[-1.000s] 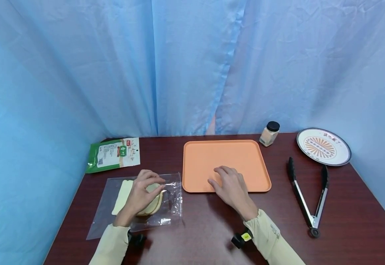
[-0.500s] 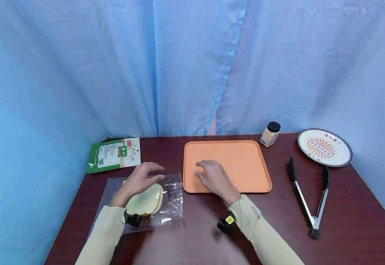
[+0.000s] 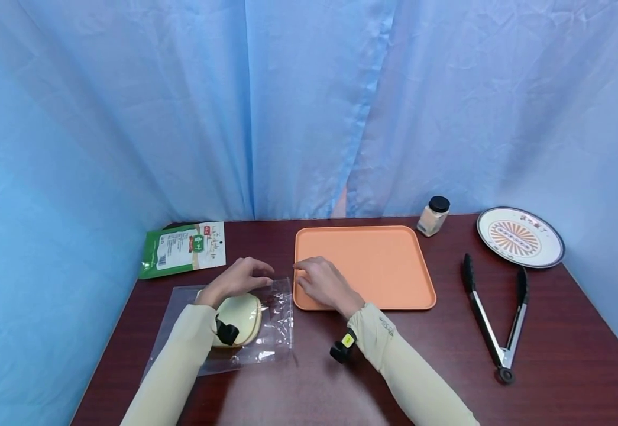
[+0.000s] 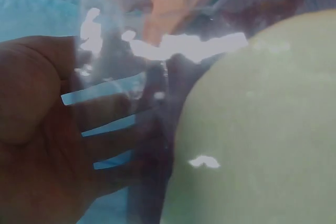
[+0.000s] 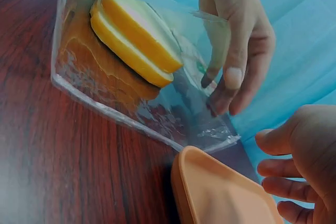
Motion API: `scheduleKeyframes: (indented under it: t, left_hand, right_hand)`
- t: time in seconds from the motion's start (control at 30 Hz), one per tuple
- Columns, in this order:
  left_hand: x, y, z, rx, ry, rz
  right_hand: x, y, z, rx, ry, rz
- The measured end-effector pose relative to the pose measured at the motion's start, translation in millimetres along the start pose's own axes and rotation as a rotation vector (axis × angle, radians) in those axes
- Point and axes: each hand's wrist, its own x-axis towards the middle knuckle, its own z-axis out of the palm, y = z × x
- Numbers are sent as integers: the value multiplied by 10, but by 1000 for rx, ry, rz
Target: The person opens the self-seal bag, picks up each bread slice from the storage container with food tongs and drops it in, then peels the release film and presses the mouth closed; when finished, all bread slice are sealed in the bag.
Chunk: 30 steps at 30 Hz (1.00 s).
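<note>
Bread slices (image 3: pixel 245 310) with golden crusts lie inside a clear plastic bag (image 3: pixel 277 322) on the left of the table. Over the bag's far edge, near its right corner, my left hand (image 3: pixel 239 277) hovers with thumb and fingers spread apart. The right wrist view has that left hand (image 5: pixel 241 45) close to the bag's upper edge, holding nothing. In the left wrist view its fingers (image 4: pixel 113 142) show straight and separate behind the shiny plastic. My right hand (image 3: pixel 322 281) is above the left rim of the orange tray (image 3: pixel 367 266), fingers relaxed and nothing in them, facing the bag.
Behind the bag lies a green and white packet (image 3: pixel 183 248). A jar with a black lid (image 3: pixel 433 216) stands past the tray's far right corner. Farther right are a patterned plate (image 3: pixel 543 236) and spread tongs (image 3: pixel 516 331). Blue curtains (image 3: pixel 309 106) enclose the table.
My right hand has moved left across the tray to its left rim. My left hand has gone from above the bread to the bag's far right corner, so the hands are closer together.
</note>
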Motion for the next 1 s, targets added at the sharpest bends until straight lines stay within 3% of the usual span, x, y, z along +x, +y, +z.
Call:
scheduleKeyframes:
  t: [0.27, 0.57, 1.0]
  left_hand:
    - [145, -63, 124, -21, -53, 12]
    - [219, -91, 182, -9, -11, 43]
    - [259, -141, 233, -50, 39, 11]
  right_hand:
    - [116, -35, 72, 29, -54, 10]
    - [169, -37, 126, 29, -119, 27]
    - [225, -26, 190, -13, -122, -3]
